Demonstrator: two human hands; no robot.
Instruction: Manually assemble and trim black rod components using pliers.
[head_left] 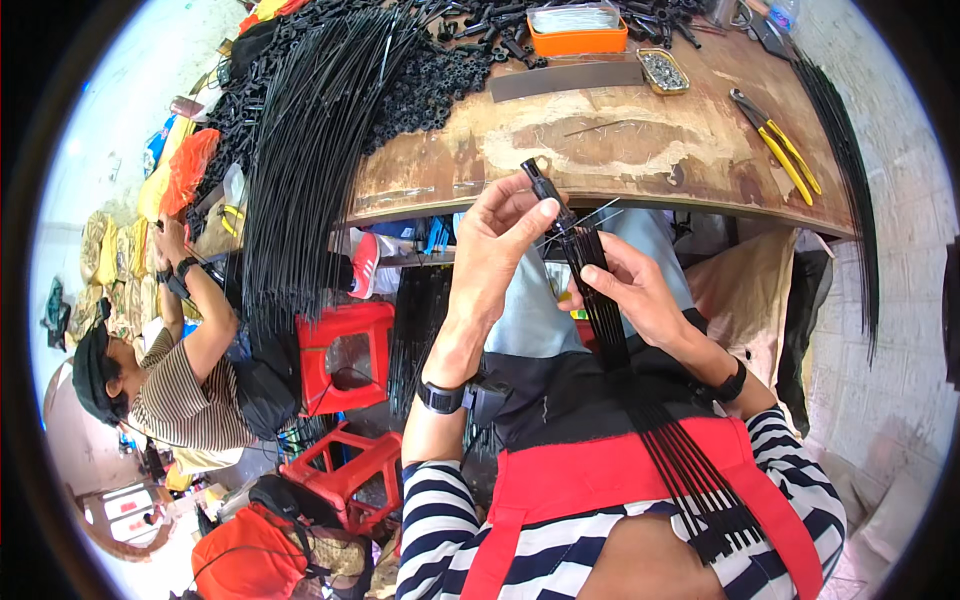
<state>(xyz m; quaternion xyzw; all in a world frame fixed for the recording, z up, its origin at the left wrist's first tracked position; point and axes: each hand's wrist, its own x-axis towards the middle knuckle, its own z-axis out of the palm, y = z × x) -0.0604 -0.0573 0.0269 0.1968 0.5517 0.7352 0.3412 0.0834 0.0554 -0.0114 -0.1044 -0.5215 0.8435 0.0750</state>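
On the wooden table (pixel 640 140) an orange tray (pixel 577 38) holds clear packets, while left hand (pixel 497 240) and right hand (pixel 625 285) both grip black rods (pixel 600 290).

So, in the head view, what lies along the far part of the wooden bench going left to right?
Bundle of black rods → pile of black plastic rings → orange tray → small tin of screws → yellow-handled pliers.

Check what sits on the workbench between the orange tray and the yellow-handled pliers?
In the head view, a small tin of metal bits sits between the orange tray and the yellow-handled pliers; the rest of the stretch is bare worn workbench.
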